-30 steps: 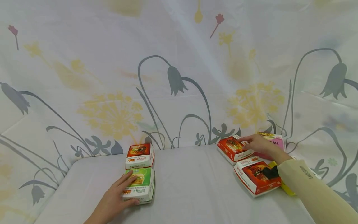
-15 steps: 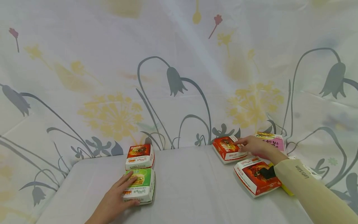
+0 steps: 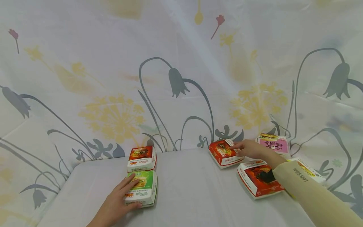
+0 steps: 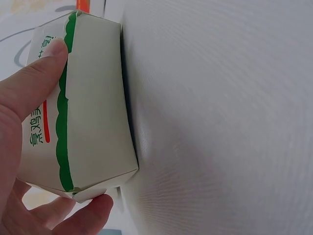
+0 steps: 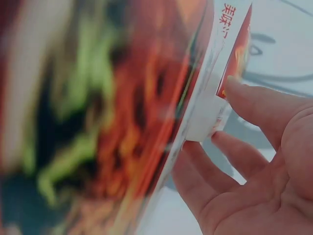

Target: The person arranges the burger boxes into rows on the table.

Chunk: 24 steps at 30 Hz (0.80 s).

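Two hands on burger boxes, other boxes close by

The left hand [image 3: 114, 203] gripped the green box [image 3: 143, 186] at the surface's [image 3: 193, 192] near left, a red-topped box [image 3: 141, 158] touching behind; the right hand [image 3: 252, 148] pinched the red box [image 3: 224, 153] far right, beside a pink box [image 3: 273, 145].

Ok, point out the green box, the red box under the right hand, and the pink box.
green box [image 3: 146, 183], head view, lid top.
red box [image 3: 222, 150], head view, lid top.
pink box [image 3: 274, 145], head view, pink lid face.

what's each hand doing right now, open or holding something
Left hand: holds the green box, thumb and fingers on its sides.
Right hand: grips the far red box at its edge.
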### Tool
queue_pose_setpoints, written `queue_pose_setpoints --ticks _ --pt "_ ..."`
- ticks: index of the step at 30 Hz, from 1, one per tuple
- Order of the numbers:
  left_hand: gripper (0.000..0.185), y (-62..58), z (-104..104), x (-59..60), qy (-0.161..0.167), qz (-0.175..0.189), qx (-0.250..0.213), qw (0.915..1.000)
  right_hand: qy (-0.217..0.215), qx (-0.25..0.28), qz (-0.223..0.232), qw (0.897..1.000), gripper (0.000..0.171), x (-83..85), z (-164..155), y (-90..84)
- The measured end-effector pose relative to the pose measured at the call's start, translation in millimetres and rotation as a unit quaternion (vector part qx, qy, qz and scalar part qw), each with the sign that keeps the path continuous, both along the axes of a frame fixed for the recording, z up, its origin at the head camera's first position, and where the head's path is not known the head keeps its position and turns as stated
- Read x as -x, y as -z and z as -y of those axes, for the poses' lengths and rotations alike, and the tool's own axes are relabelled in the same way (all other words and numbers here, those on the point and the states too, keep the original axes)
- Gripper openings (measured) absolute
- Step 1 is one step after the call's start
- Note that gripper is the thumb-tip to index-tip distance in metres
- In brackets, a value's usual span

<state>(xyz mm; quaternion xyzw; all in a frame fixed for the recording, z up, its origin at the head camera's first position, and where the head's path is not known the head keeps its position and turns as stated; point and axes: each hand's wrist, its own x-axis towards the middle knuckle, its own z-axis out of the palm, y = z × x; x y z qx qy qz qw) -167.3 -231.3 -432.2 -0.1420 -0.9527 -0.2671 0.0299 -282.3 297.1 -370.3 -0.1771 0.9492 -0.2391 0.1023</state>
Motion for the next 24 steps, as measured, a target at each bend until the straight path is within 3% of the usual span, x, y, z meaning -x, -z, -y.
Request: queue_pose_setpoints --ticks 13,24 --pt "0.093 -0.1 -2 1.1 -0.001 -0.004 0.004 1.0000 -0.043 -0.013 0.015 0.999 0.043 -0.9 37 -0.7" --pt "0.091 2.2 -2 1.3 0.011 -0.026 0.006 0.9996 -0.035 0.016 -0.031 0.999 0.039 -6.4 80 18.2"
